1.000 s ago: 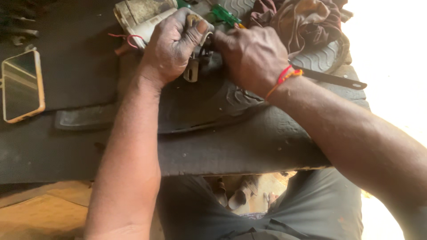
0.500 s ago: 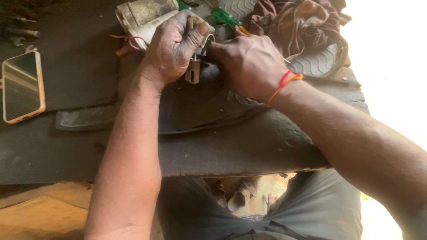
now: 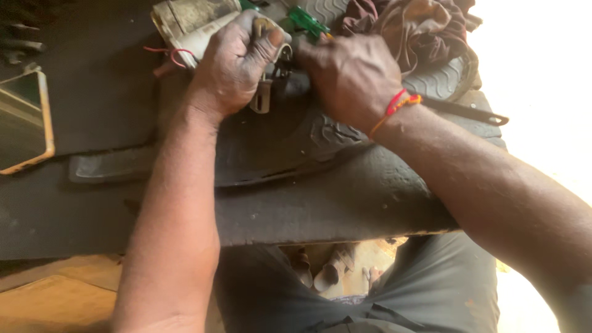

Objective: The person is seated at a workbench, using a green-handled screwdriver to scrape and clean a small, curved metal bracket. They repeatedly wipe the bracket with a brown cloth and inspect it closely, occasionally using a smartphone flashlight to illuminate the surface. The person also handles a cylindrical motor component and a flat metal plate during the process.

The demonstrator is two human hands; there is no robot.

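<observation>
Bare forearms, a red-and-orange thread bracelet (image 3: 396,106) on the right wrist, grey trousers (image 3: 431,290).

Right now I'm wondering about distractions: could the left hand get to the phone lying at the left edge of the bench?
Probably yes, but not freely. The phone lies on bare dark bench to the left with nothing between, yet the left hand is closed around a small metal part and would have to let go first.
</observation>
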